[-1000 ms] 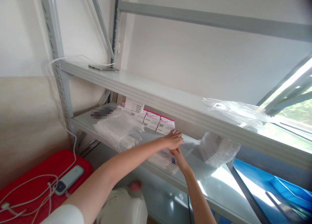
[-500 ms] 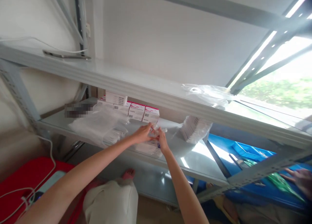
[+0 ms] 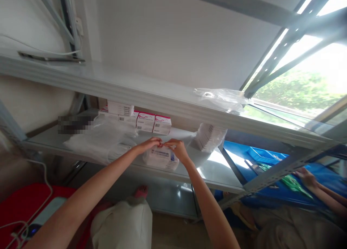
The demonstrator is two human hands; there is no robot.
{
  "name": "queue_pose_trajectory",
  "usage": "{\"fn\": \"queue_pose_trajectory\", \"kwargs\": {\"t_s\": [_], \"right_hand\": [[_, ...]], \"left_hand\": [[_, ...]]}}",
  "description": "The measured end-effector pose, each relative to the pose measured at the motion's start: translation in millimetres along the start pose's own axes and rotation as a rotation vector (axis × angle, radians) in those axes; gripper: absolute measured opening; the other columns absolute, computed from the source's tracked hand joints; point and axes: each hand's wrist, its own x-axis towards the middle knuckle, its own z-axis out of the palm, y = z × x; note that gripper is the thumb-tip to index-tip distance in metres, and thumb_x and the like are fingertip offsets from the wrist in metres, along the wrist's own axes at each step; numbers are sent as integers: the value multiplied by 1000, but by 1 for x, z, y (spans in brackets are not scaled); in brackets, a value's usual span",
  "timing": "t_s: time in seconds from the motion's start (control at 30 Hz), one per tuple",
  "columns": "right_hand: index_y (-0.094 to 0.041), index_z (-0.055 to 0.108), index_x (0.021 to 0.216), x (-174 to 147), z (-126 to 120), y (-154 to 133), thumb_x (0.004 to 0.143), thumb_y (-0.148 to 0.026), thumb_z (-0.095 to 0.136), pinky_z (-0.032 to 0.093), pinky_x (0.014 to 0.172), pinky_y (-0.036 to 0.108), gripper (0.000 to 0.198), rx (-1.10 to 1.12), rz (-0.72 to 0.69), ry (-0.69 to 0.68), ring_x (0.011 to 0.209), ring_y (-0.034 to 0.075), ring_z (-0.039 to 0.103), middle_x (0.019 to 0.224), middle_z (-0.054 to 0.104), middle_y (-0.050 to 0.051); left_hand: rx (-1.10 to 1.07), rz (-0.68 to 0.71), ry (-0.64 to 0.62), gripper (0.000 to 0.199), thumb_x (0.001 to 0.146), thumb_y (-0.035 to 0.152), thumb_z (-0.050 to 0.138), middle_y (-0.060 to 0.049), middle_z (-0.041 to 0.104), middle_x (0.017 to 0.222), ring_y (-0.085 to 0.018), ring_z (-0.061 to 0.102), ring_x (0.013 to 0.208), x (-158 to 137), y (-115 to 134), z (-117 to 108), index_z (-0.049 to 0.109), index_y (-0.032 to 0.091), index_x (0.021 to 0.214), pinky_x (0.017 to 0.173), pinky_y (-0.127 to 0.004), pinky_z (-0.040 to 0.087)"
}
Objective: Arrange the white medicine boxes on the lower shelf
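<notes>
A clear plastic bag point(image 3: 159, 159) with white boxes inside rests near the front edge of the middle shelf. Blue print shows through its top. My left hand point(image 3: 151, 143) is closed, its fingertips pinching the bag's plastic at the far side. Close beside it, my right hand point(image 3: 176, 147) bends over the bag with its fingers closed on the same plastic. The fingertips of both hands almost meet, and the exact fold between them is too small to make out.
Left of my hands lies a stack of clear plastic bags point(image 3: 108, 135). White and pink boxes point(image 3: 145, 122) line the back. A bagged bundle of boxes point(image 3: 210, 137) stands right. Overhead, the upper shelf point(image 3: 130, 86) holds crumpled plastic point(image 3: 221, 97). Another person's hand point(image 3: 307, 178) is at far right.
My hands have gone from bunched plastic held above the pack to lower down, flatter against the bag. More of the printed top shows. The whole view has shifted slightly.
</notes>
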Motion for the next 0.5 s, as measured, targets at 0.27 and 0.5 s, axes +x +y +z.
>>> {"fn": "queue_pose_trajectory", "kwargs": {"t_s": [0.27, 0.5], "right_hand": [[-24, 67, 89, -1, 20, 5, 82, -10, 51, 42, 66, 27, 23, -533, 56, 239, 67, 18, 63, 84, 73, 3], [-24, 65, 75, -20, 23, -1, 88, -18, 53, 43, 78, 31, 20, -600, -59, 400, 91, 22, 62, 99, 73, 5]], "left_hand": [[94, 141, 68, 28, 76, 22, 58, -3, 69, 84, -19, 62, 81, 17, -14, 1, 68, 19, 102, 73, -27, 48], [506, 328, 185, 16, 81, 19, 55, -8, 68, 83, -23, 60, 87, 23, -17, -18, 68, 18, 72, 91, -36, 43]]}}
